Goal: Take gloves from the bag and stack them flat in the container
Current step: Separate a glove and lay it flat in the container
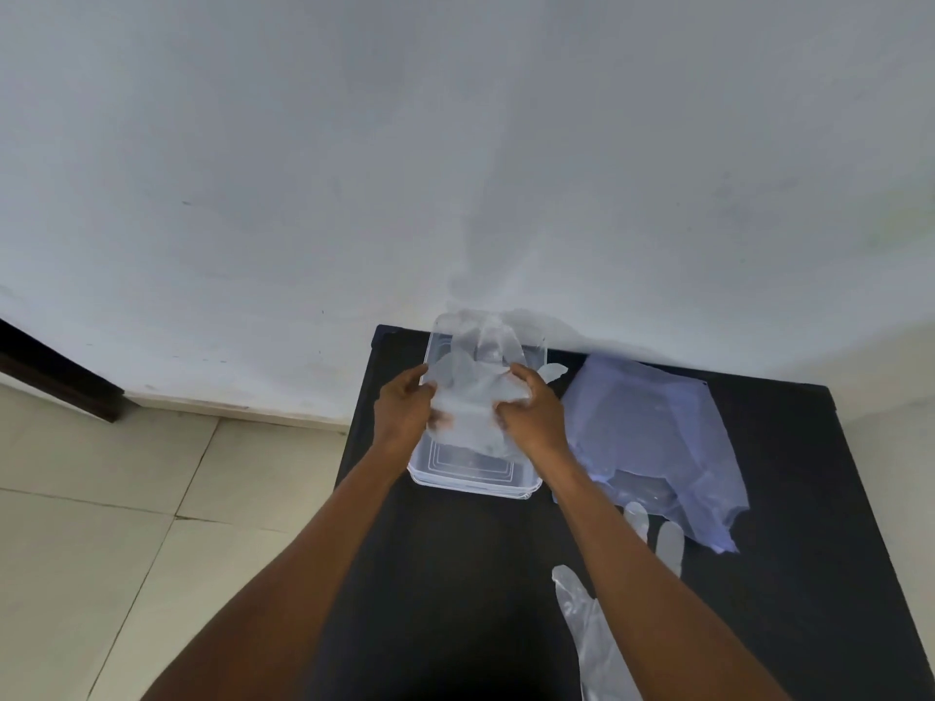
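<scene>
A clear rectangular plastic container (475, 485) stands on the black table (455, 574) against the wall. Over it, my left hand (405, 407) and my right hand (536, 412) both pinch a thin, see-through plastic glove (475, 392) by its two sides, and its fingers point toward the wall. The glove hangs partly inside the container. A pale blue, crumpled plastic bag (652, 437) lies flat to the right of the container. More clear gloves (592, 640) lie loose on the table near my right forearm.
A grey-white wall (455, 144) rises directly behind the table. Pale floor tiles (126, 523) lie left of the table, with a dark door frame (55, 376) at far left. Glove fingers (554, 370) stick out beside the container's far right corner.
</scene>
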